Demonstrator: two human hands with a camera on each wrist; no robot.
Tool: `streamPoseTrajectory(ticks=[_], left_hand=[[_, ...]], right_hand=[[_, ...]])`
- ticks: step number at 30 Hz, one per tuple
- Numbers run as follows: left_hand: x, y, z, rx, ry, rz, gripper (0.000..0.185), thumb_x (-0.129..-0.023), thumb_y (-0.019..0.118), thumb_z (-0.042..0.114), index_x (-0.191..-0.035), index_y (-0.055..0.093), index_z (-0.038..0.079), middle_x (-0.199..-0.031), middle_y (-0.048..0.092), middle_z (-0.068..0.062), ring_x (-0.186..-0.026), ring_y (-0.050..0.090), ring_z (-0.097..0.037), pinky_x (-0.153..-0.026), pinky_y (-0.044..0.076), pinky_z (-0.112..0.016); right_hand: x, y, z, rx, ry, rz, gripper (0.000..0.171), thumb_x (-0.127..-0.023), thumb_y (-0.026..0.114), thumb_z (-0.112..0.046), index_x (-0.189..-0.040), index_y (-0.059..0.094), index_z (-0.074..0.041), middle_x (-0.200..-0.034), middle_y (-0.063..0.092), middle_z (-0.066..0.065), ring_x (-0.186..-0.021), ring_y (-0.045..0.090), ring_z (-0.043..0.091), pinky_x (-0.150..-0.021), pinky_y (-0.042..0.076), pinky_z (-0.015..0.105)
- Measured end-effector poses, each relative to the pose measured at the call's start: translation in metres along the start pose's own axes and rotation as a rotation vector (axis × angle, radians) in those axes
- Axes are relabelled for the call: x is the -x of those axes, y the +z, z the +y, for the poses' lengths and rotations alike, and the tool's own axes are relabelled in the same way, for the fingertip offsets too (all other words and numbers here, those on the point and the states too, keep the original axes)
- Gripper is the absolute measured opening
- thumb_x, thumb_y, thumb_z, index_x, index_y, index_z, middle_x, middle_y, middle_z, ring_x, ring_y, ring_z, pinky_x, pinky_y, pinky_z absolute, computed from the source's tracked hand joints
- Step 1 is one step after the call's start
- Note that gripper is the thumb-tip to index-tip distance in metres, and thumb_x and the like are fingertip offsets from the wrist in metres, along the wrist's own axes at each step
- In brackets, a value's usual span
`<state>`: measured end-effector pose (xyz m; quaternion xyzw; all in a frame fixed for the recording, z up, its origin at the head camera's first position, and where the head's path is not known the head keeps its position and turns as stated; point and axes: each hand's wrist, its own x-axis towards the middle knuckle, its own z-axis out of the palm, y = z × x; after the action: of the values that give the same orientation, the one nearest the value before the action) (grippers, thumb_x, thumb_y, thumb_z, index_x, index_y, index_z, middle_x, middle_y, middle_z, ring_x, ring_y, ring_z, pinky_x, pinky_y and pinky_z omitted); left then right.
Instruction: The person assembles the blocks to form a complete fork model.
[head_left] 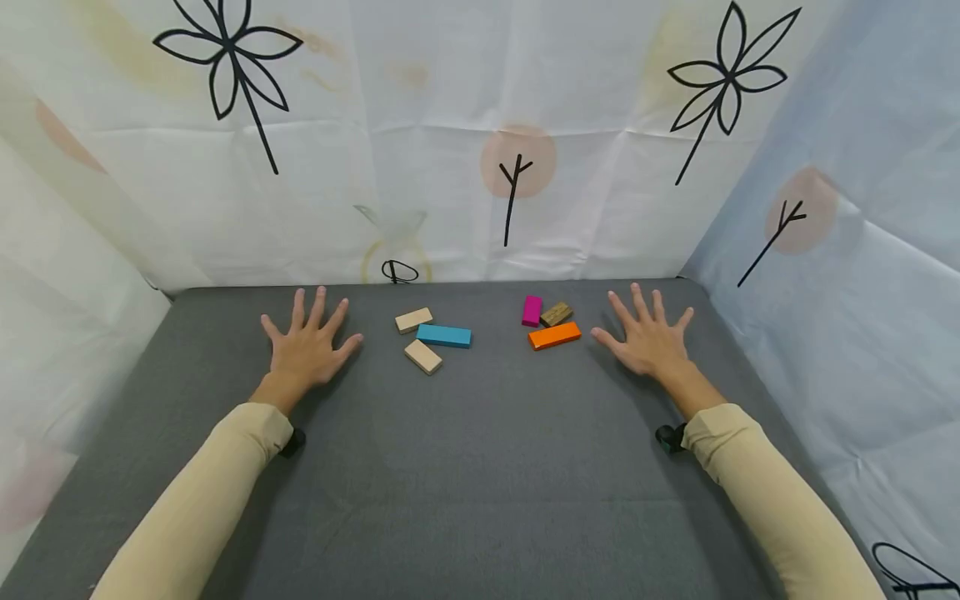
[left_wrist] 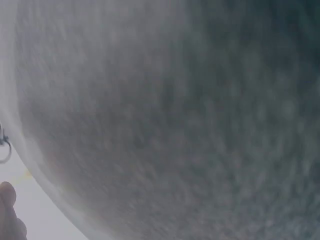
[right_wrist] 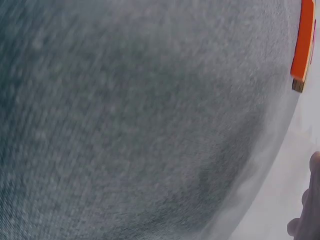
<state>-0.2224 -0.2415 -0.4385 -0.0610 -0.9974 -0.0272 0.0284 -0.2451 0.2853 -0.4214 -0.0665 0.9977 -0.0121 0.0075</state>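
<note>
My left hand (head_left: pixel 303 350) has its fingers spread, palm toward the table, left of a small group of blocks. In that group a blue block (head_left: pixel 444 336) lies between a pale wooden block (head_left: pixel 413 320) behind it and another pale wooden block (head_left: pixel 423 357) in front. The right hand (head_left: pixel 649 337), fingers likewise spread, is just right of a second group: an orange block (head_left: pixel 555 336), a magenta block (head_left: pixel 532 311) and a brown patterned block (head_left: pixel 557 314). Neither hand touches a block. In the right wrist view the orange block (right_wrist: pixel 303 42) shows at the edge.
A grey cloth-covered table (head_left: pixel 480 467) lies under everything. White fabric walls (head_left: pixel 435 167) printed with leaves and flowers enclose it at the back and both sides. A dark wrist device (head_left: pixel 670 437) shows beside the right sleeve, another (head_left: pixel 293 443) beside the left.
</note>
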Motion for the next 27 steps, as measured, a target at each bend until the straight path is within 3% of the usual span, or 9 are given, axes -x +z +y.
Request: streamPoseTrajectory(ticks=[10, 19, 27], left_hand=[[0.008, 0.001, 0.031, -0.035, 0.113, 0.002, 0.072, -0.091, 0.031, 0.063, -0.149, 0.02, 0.023, -0.155, 0.003, -0.011, -0.14, -0.007, -0.034, -0.093, -0.005, -0.074], [0.019, 0.006, 0.057, -0.072, 0.228, 0.039, 0.071, -0.09, 0.034, 0.065, -0.148, 0.025, 0.026, -0.155, 0.008, -0.007, -0.141, -0.002, -0.031, -0.095, 0.001, -0.074], [0.03, 0.008, 0.074, -0.088, 0.305, 0.022, 0.07, -0.089, 0.033, 0.065, -0.147, 0.026, 0.027, -0.154, 0.012, -0.006, -0.141, -0.001, -0.029, -0.096, 0.001, -0.072]], right_hand=[[0.002, -0.002, -0.018, 0.03, -0.053, -0.019, 0.084, -0.083, 0.022, -0.076, -0.15, 0.008, -0.027, -0.155, -0.003, 0.012, -0.137, -0.004, 0.043, -0.089, -0.014, 0.074], [0.01, 0.001, -0.035, 0.02, -0.132, -0.054, 0.081, -0.085, 0.022, -0.074, -0.15, 0.01, -0.028, -0.155, 0.0, 0.011, -0.138, 0.0, 0.041, -0.092, -0.009, 0.074], [0.018, 0.0, -0.054, 0.035, -0.21, -0.092, 0.08, -0.086, 0.022, -0.073, -0.15, 0.014, -0.026, -0.155, 0.003, 0.01, -0.139, 0.007, 0.039, -0.097, -0.007, 0.07]])
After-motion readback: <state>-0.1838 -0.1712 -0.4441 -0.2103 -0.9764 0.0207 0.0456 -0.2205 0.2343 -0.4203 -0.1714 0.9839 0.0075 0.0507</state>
